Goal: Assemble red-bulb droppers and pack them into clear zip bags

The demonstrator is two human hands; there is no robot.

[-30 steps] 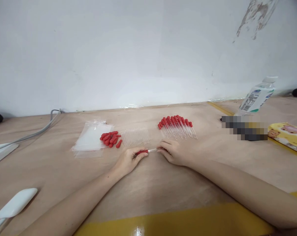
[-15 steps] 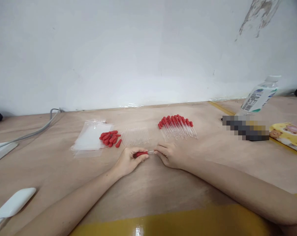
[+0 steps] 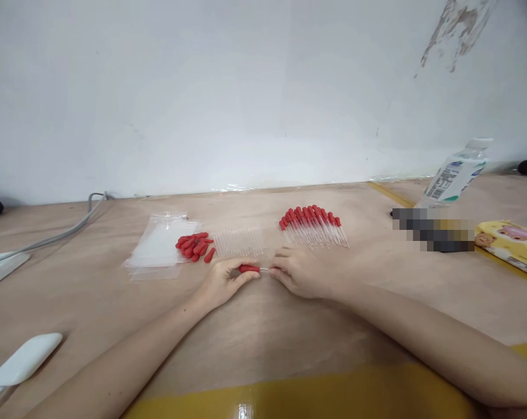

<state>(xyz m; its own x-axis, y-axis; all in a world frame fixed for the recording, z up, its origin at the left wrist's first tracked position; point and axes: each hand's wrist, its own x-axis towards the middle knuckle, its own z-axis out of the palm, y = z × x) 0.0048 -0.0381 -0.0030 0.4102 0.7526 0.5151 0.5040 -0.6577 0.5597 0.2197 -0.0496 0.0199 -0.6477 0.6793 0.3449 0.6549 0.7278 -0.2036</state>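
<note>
My left hand (image 3: 222,282) pinches a red rubber bulb (image 3: 249,268) low over the wooden table (image 3: 263,331). Facing it, my right hand (image 3: 300,272) grips a clear glass tube (image 3: 264,269) whose end meets the bulb. Only a short stretch of tube shows between my fingers. Behind my left hand lie a small heap of loose red bulbs (image 3: 195,246) and a row of bare clear tubes (image 3: 239,241). Behind my right hand is a fanned pile of droppers with red bulbs fitted (image 3: 313,224).
Clear plastic bags (image 3: 158,249) lie left of the bulbs. A grey cable (image 3: 53,237) and white objects (image 3: 25,359) sit at far left. A plastic bottle (image 3: 455,173), a blurred dark item (image 3: 433,229) and a yellow packet (image 3: 510,238) stand at right. Yellow tape (image 3: 315,393) edges the table.
My hands have drawn closer together. Less of the clear tube shows between them now than a second ago, and the bulb sits against my right fingers.
</note>
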